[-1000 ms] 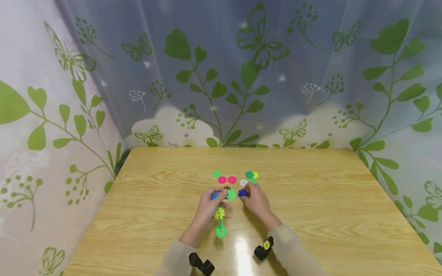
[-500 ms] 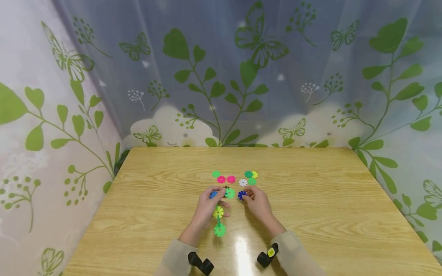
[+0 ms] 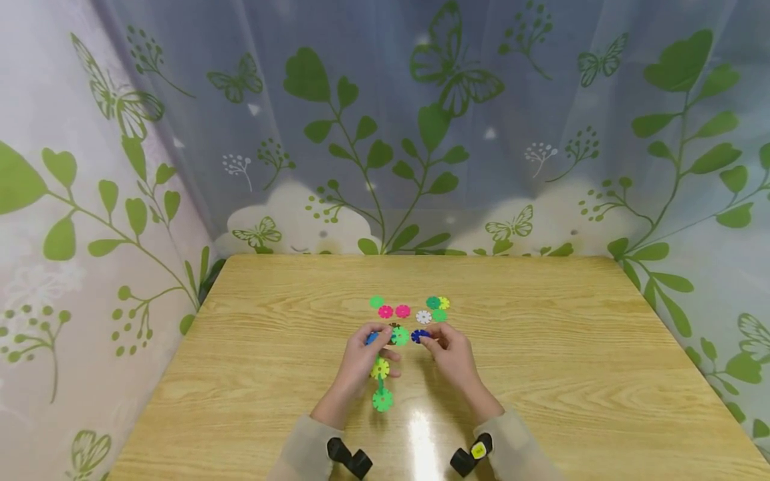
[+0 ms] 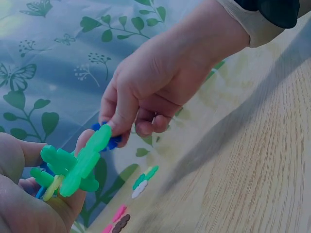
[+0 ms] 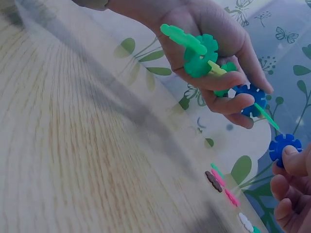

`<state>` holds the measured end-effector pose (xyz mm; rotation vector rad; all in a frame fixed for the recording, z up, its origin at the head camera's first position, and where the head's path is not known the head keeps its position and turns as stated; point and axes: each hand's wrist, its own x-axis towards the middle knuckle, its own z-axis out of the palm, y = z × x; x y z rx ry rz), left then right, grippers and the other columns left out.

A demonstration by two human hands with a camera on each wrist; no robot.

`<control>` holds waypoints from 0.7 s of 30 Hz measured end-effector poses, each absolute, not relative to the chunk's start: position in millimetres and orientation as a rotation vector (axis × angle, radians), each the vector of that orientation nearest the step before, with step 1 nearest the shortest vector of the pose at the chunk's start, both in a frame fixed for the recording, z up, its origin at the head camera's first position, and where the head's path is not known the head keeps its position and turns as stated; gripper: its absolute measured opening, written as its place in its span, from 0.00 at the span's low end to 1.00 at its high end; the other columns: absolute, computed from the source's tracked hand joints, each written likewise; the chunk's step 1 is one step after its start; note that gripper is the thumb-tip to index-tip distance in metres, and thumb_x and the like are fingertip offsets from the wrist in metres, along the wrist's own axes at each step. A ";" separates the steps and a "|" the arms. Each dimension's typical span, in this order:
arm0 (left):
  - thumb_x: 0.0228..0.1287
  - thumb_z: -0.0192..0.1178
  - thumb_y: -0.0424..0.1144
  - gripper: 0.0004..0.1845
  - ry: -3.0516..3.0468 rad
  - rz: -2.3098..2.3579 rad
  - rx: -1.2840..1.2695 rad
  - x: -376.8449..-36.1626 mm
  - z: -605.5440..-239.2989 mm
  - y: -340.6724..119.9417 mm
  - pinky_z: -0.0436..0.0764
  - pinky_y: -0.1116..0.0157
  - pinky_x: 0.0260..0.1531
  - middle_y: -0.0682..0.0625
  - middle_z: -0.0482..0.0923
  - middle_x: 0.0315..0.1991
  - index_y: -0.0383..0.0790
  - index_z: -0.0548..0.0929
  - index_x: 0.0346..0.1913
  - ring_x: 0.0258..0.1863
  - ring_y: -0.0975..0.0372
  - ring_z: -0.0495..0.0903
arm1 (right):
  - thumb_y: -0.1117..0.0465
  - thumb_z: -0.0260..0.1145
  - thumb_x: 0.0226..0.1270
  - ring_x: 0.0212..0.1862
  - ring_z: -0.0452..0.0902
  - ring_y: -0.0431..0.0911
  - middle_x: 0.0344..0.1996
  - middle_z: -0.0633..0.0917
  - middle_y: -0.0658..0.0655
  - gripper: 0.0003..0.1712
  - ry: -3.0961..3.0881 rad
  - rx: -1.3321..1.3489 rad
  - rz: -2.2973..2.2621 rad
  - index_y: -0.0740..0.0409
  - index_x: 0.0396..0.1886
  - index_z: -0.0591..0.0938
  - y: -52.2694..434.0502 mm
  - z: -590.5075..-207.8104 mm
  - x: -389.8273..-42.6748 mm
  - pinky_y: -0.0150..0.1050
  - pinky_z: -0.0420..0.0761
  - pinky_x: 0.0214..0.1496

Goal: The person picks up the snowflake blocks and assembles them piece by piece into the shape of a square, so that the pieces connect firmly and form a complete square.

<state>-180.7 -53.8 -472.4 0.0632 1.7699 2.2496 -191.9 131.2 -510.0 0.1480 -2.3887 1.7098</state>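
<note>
Above the table, my left hand grips the snowflake chain, steadying its top piece. My right hand pinches a dark blue disc close beside it, slot seemingly facing the chain.

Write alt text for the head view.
Left hand grips a chain of green, yellow and blue snowflake discs while the right hand pinches a dark blue disc beside it. Loose discs lie behind on the wooden table.

Glossy wood-grain table; smooth plastic snowflake discs; sheer printed cloth curtain.
</note>
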 end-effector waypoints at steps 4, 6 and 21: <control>0.70 0.52 0.39 0.17 1.754 2.257 0.056 -186.8 -484.5 -53.6 0.85 0.53 0.27 0.41 0.71 0.42 0.28 0.71 0.53 0.33 0.50 0.81 | 0.67 0.67 0.59 0.20 0.69 0.43 0.27 0.80 0.57 0.03 -2.363 0.130 1.787 0.62 0.31 0.81 129.4 -507.2 -190.1 0.27 0.68 0.17; 0.70 0.52 0.40 0.18 1.748 2.263 0.055 -189.3 -490.2 -53.1 0.85 0.54 0.26 0.42 0.71 0.42 0.29 0.71 0.53 0.32 0.51 0.81 | 0.67 0.67 0.59 0.20 0.70 0.46 0.27 0.80 0.57 0.02 -2.362 0.119 1.807 0.62 0.31 0.81 128.4 -505.3 -189.3 0.27 0.68 0.18; 0.67 0.55 0.46 0.22 1.795 2.254 0.056 -187.8 -492.5 -52.3 0.85 0.56 0.26 0.41 0.72 0.44 0.31 0.72 0.53 0.28 0.58 0.81 | 0.73 0.63 0.61 0.22 0.71 0.54 0.28 0.80 0.65 0.04 -2.287 0.162 1.911 0.74 0.33 0.78 121.5 -473.4 -171.8 0.35 0.76 0.21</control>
